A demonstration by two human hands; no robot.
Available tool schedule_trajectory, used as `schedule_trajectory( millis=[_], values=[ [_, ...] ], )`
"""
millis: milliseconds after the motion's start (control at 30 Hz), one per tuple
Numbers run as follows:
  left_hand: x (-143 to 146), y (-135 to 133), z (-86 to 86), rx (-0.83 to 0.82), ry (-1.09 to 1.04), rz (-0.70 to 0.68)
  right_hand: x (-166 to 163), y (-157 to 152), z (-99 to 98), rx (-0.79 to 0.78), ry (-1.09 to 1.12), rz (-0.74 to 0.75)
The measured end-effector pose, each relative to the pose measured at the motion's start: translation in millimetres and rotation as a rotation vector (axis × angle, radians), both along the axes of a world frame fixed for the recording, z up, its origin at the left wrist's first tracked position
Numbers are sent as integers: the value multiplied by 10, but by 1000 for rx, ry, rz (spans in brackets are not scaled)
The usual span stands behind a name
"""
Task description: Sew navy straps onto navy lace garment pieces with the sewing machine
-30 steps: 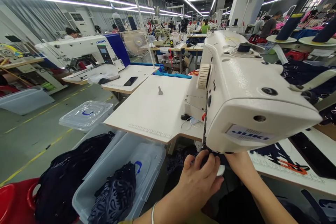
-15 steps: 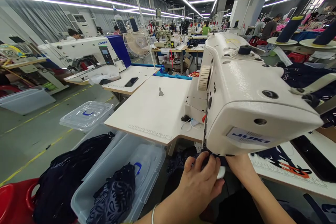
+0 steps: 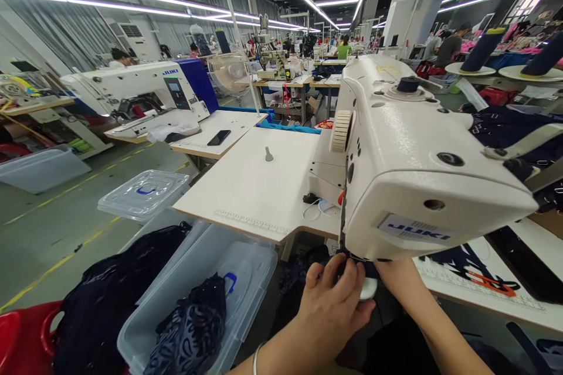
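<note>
A white JUKI sewing machine (image 3: 422,187) looms on the right, its head covering the stitching spot. My left hand (image 3: 332,299) is below the head's left edge, fingers bent and closed on dark navy fabric (image 3: 341,269). A rounded white machine part (image 3: 368,289) shows beside those fingers. Of my right hand (image 3: 393,272) only the back edge and wrist are visible under the head; its fingers are hidden behind the machine. More dark lace fabric (image 3: 303,272) hangs below the table edge to the left of my left hand.
At left, a clear plastic bin (image 3: 259,281) holds patterned navy lace (image 3: 189,328). Beside it are a dark fabric pile (image 3: 114,293) and a red stool-like object (image 3: 26,334). A small grey tool (image 3: 268,154) lies on the white table (image 3: 246,181). Navy strips and orange-handled scissors (image 3: 495,285) lie right.
Both hands stay at the machine in nearly the same pose. My left-hand fingers have shifted very slightly left; the whole view has drifted a little.
</note>
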State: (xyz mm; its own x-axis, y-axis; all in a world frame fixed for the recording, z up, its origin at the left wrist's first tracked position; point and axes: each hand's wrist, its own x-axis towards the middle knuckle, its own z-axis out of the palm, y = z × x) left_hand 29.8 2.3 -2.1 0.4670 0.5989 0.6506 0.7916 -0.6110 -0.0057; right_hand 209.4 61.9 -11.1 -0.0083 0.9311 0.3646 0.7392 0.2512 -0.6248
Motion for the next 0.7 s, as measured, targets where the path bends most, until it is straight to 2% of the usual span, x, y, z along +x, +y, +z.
schedule_trajectory(
  millis=[333, 700],
  values=[
    [-1, 1, 14, 8, -24, -23, -9, -11, -57, -40, 55, 16],
    [36, -20, 57, -49, -52, -70, -49, -57, 53, -126, 230, -55]
  ],
)
